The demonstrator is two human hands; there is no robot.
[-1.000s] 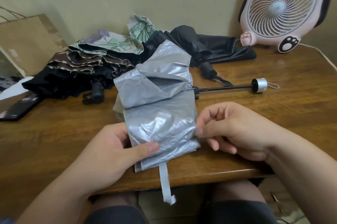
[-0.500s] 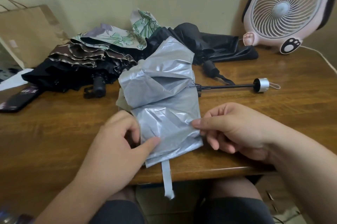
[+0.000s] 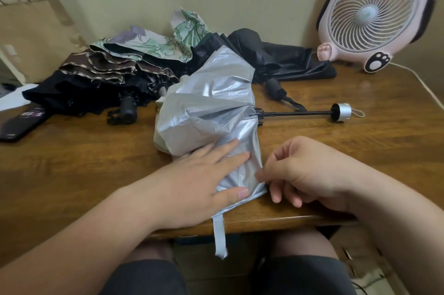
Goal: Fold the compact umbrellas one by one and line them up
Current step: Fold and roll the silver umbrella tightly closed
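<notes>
Silver umbrella (image 3: 211, 112) lies mid table (image 3: 72, 162), close to near edge, handle (image 3: 341, 112) pointing right. Left hand (image 3: 199, 182) flat on near cloth, fingers straight, pressing down. Right hand (image 3: 310, 174) just beside it, fingers curled, pinching cloth's right edge. Strap (image 3: 219, 237) hangs off near edge. Other umbrellas (image 3: 108, 78) piled far left.

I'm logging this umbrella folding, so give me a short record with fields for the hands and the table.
in work: silver umbrella, canopy bunched, shaft out to the right
left hand: flat, fingers pressing the canopy
right hand: pinches the canopy's near right edge
strap: hangs over the table edge
waiting: floral umbrella, brown-trimmed umbrella, black umbrella, heaped behind
also: fan, paper bag
</notes>
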